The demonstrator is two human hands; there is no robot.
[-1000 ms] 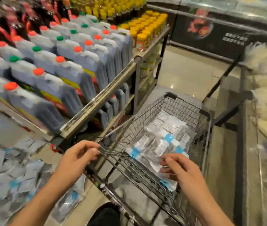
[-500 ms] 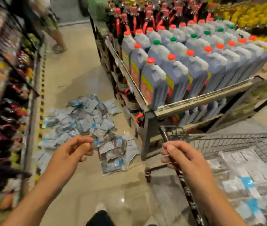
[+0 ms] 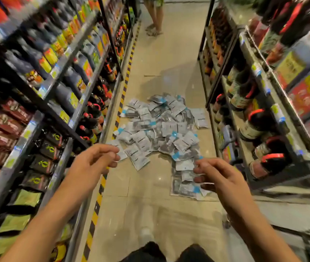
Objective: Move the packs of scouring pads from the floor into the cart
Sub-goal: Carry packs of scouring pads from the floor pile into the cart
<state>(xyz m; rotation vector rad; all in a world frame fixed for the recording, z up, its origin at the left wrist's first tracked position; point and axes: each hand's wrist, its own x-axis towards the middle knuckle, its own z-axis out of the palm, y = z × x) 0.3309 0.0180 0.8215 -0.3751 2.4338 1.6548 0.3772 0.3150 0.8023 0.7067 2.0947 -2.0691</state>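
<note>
A shop aisle, likely a supermarket. Tall metal shelving [image 3: 59, 86] on the left packed with dark jugs, bottles and bagged goods, price tags along the edges. More racks [image 3: 260, 103] on the right, blurred, seemingly sauce bottles. Tiled floor [image 3: 169, 53] with yellow-black hazard tape [image 3: 125, 80]; another shopper's legs [image 3: 155, 16] at the far end.

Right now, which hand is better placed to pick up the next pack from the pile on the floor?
Probably the right hand: it hangs empty over the nearest packs of the pile. The left hand, also empty, sits by the pile's left edge.
</note>
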